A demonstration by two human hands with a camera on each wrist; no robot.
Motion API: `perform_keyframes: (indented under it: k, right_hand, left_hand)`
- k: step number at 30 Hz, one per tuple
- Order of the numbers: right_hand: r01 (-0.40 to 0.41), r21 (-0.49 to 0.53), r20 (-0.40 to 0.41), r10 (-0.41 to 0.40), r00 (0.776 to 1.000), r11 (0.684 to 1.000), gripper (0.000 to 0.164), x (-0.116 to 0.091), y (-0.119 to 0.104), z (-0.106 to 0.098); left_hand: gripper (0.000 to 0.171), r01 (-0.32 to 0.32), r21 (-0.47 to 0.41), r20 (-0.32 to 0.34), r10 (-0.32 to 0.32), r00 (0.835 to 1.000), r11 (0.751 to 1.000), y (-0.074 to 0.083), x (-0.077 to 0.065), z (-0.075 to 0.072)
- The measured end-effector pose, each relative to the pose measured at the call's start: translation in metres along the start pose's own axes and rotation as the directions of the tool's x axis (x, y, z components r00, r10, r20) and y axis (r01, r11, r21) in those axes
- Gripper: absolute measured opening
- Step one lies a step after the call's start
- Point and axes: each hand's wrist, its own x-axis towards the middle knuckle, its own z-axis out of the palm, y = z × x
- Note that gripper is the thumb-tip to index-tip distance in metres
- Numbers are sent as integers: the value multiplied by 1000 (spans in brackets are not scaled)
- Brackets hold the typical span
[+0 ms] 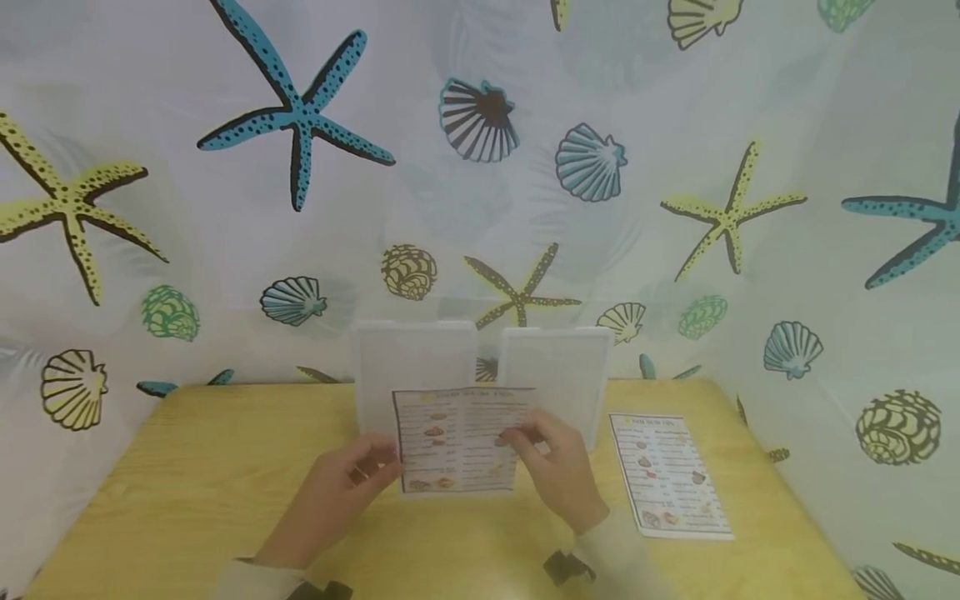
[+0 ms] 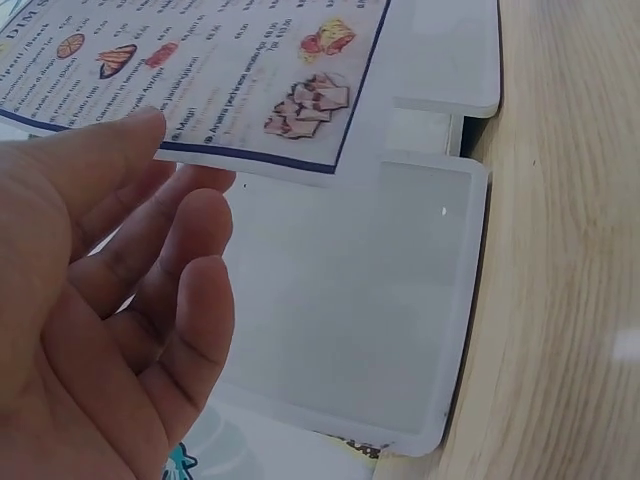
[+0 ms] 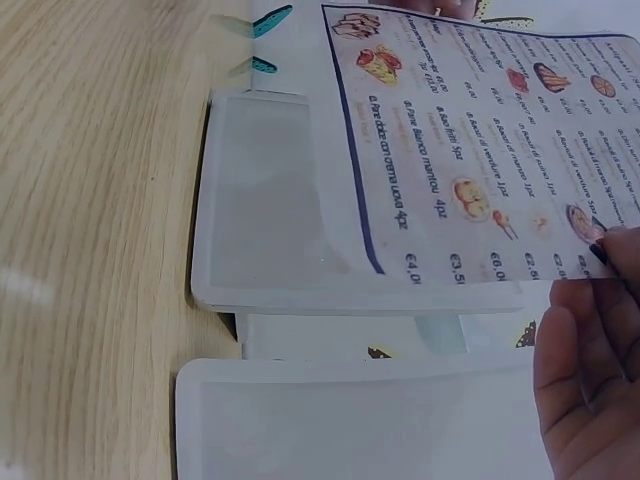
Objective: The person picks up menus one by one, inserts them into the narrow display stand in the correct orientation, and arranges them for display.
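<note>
A printed menu sheet [image 1: 465, 442] with small food pictures is held up between both hands. My left hand [image 1: 348, 483] pinches its left edge between thumb and fingers; the left wrist view shows the thumb lying over the border of the menu [image 2: 250, 90]. At the opposite edge, my right hand [image 1: 558, 467] pinches the paper, its thumb on the printed face in the right wrist view. Behind the sheet stand two white frame-like panels, the left one [image 1: 412, 354] partly covered by the menu and the right one [image 1: 562, 358] beside it with a narrow gap between.
Another menu sheet [image 1: 671, 475] lies flat on the wooden table [image 1: 217, 467], to the right of my right hand. A white sheet of cloth [image 1: 480, 208] printed with starfish and shells hangs behind the table and along its sides.
</note>
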Motion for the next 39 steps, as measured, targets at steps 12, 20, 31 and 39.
perform_keyframes:
  k: [12,20,31,39]
  right_hand:
    - [-107,-8,51,108,993,994,13,-1,-3,0]
    - [-92,-61,184,102,978,994,7,-5,3,0]
    - [-95,35,105,91,990,995,10,-4,2,-4]
    - [-95,59,21,94,995,994,11,-2,3,-5]
  left_hand:
    - [4,-41,30,-108,44,993,999,2,-3,6]
    - [5,-33,1,-176,33,984,999,6,-4,4]
    - [10,-26,-17,-187,23,982,1000,9,-3,3]
    - [15,-33,-39,-173,26,985,999,4,-2,7]
